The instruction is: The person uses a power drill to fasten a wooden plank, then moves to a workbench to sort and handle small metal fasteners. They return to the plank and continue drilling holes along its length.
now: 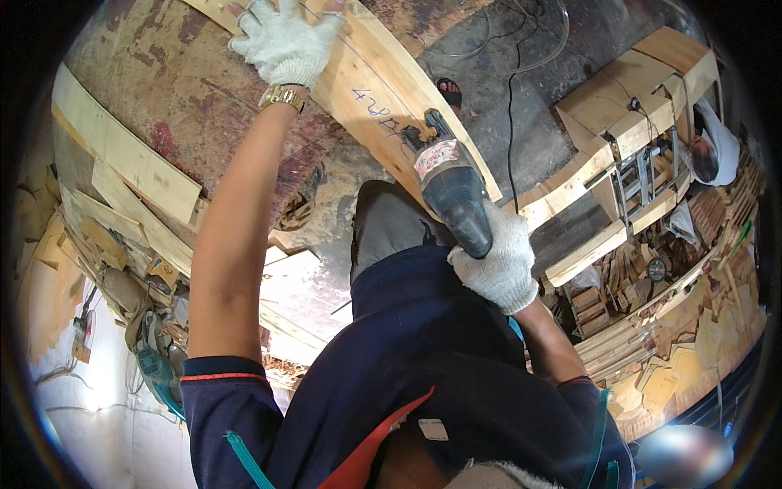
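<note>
My left hand, in a white knit glove, lies spread on the upper part of a long pale wooden board. A line and blue handwritten marks run over the board, which slants from the upper left down toward my right leg. Inside my gloved right hand is the rear of a dark jigsaw, with a worn label on top. Its front end rests over the board's lower part, close to the right edge. The blade cannot be seen from above.
A curved wooden frame with clamps stands at the right, near piles of wood offcuts. Curved wood pieces lie at the left. A black cord crosses the floor beside a sandaled foot. A teal power tool sits lower left.
</note>
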